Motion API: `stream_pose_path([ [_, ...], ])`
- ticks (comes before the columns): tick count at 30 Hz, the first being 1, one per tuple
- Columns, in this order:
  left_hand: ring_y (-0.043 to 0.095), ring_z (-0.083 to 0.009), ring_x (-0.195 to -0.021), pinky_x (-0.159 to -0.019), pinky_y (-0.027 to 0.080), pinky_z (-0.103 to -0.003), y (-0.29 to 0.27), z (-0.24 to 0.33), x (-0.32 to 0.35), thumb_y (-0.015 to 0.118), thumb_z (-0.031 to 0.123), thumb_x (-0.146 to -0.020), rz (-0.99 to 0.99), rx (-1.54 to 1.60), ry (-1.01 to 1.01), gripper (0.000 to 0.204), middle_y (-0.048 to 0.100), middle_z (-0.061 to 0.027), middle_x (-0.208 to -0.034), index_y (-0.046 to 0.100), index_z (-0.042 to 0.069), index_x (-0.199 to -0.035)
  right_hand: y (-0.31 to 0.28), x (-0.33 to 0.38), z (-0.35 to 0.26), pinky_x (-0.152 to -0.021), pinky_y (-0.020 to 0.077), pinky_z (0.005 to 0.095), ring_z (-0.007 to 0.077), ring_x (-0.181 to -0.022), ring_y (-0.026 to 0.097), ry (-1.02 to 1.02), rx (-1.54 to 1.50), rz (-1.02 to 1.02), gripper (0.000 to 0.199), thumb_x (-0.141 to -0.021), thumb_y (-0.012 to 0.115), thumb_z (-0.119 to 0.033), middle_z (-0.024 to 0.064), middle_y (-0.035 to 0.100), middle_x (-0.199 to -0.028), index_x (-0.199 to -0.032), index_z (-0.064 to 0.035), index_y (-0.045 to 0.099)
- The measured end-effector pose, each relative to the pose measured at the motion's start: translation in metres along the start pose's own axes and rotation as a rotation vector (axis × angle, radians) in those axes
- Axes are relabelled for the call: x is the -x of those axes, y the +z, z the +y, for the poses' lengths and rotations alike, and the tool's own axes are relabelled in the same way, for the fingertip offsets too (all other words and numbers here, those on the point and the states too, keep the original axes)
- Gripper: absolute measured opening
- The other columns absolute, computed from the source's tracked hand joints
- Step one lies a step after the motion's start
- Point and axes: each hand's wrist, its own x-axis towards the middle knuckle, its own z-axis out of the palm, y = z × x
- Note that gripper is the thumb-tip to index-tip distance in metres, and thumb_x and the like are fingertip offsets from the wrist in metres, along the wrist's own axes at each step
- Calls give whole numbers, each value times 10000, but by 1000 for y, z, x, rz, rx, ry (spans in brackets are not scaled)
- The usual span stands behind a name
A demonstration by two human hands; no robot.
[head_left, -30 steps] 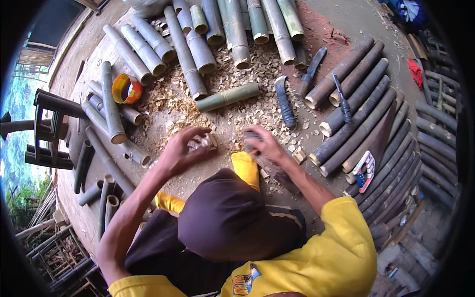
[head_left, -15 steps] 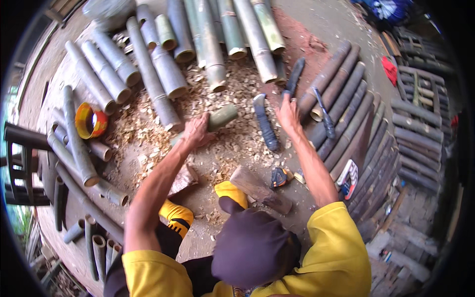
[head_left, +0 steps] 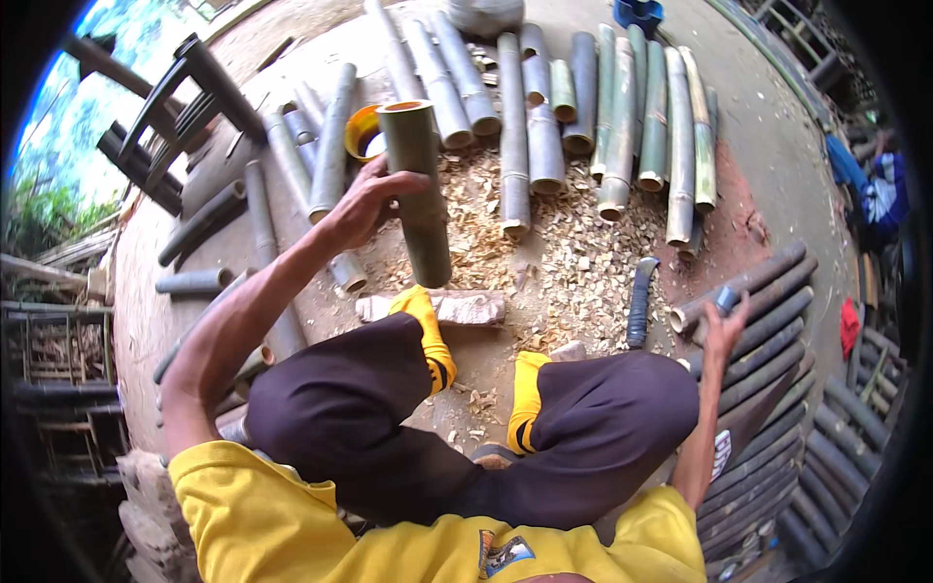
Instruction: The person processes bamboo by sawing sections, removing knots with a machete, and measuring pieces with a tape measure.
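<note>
My left hand (head_left: pixel 374 199) is wrapped around a green bamboo tube (head_left: pixel 424 228) and holds it upright, its pale cut end on top. Below the tube lies a pale wooden block (head_left: pixel 471 308) beside my yellow-socked foot. Out to the right, my right hand (head_left: pixel 722 328) is closed on a dark-handled tool (head_left: pixel 727 298). Only its blue-grey end shows above the fingers, over the row of dark bamboo tubes (head_left: pixel 768 335); the rest of it is hidden. Between my hands, a curved knife with a dark wrapped handle (head_left: pixel 638 309) lies on the ground.
Cut bamboo tubes (head_left: pixel 617 175) fan out across the far side. Wood chips (head_left: pixel 573 253) cover the ground in the middle. A yellow and orange ring-shaped roll (head_left: pixel 363 132) stands behind my left hand. Dark bamboo furniture (head_left: pixel 185 107) is at the far left, with a blue container (head_left: pixel 639 14) at the back.
The bamboo tube has been raised from the chips to upright in my left hand. My right hand has moved toward the right-hand tubes with the dark-handled tool. The view has shifted.
</note>
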Motion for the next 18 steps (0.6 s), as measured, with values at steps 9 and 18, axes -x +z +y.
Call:
stream_pose_path([
  [9,577,-144,-591,-549,482,-303,-112,-131,106,677,210,-672,559,-442,-14,276,589,-57,-693,603,12,-850,-111,-1,-243,-418,388,235,78,-436,461,165,-227,-402,258,-797,695,-157,-7,498,-557,-937,-57,503],
  [18,594,-188,-706,-653,490,-320,-84,-248,121,658,165,-684,436,-915,-107,325,601,-94,-799,574,-25,-934,132,220,-212,-631,487,367,250,-727,597,253,-193,-694,431,-662,737,-180,136,597,-838,-976,0,504],
])
